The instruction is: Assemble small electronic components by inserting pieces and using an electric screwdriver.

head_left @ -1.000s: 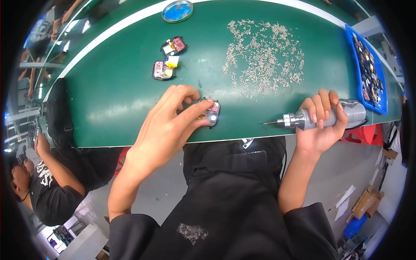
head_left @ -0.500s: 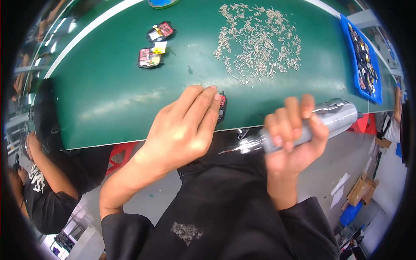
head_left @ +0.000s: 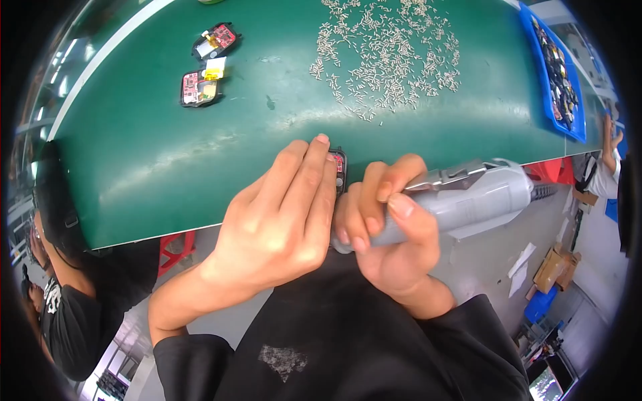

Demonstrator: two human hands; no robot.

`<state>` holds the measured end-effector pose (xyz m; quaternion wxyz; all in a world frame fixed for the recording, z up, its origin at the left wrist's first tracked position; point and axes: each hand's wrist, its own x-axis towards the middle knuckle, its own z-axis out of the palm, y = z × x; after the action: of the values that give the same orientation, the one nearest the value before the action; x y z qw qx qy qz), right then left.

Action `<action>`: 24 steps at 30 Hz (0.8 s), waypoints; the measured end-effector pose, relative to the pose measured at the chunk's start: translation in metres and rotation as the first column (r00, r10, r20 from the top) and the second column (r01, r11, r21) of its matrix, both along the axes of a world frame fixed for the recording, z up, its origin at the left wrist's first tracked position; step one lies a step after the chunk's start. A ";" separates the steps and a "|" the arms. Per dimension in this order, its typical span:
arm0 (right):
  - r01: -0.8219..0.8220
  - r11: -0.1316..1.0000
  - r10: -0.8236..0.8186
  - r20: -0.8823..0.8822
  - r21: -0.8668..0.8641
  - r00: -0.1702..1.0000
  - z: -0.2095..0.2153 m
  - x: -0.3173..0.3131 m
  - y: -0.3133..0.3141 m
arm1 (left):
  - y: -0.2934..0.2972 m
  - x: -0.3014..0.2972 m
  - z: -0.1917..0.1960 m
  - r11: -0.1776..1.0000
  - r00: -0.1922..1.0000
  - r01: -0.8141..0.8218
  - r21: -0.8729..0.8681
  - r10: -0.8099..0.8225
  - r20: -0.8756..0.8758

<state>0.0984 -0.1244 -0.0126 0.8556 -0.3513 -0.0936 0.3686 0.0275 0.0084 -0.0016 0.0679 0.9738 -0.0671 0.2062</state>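
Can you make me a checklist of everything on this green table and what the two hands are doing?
Surface: green mat with a white far edge, a few small marks.
Job's things: small device at the near edge, mostly hidden under the left hand; grey power screwdriver gripped in the right hand, its tip hidden behind the hands.
Clutter: loose heap of small silver screws; two opened devices showing red boards; blue tray of parts at the right.
Grippers: left hand covers the device; right hand is shut round the screwdriver.
Cables: nothing seen.
Surroundings: another person low at the left; cardboard box on the floor.
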 end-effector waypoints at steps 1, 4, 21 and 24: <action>-0.016 1.000 0.017 -0.051 0.021 0.999 0.003 0.004 -0.002 | 0.002 -0.001 -0.002 1.000 1.000 -0.002 -0.006 0.002 -0.001; -0.114 0.984 0.111 0.030 0.140 0.993 0.016 0.030 -0.012 | 0.002 -0.005 -0.004 1.000 1.000 0.001 -0.018 -0.002 -0.012; -0.200 0.979 0.170 0.379 0.042 0.909 0.035 0.091 0.020 | -0.002 -0.011 -0.010 0.976 0.999 -0.034 -0.215 0.025 -0.045; -0.214 0.977 0.196 0.359 0.011 0.912 0.042 0.089 0.023 | 0.000 -0.012 -0.012 0.981 0.999 -0.036 -0.193 0.037 0.000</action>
<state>0.1870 -0.1017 0.0293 0.7895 -0.3790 -0.2925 0.3842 0.0151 0.0083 -0.0137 0.1581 0.9634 -0.0291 0.2146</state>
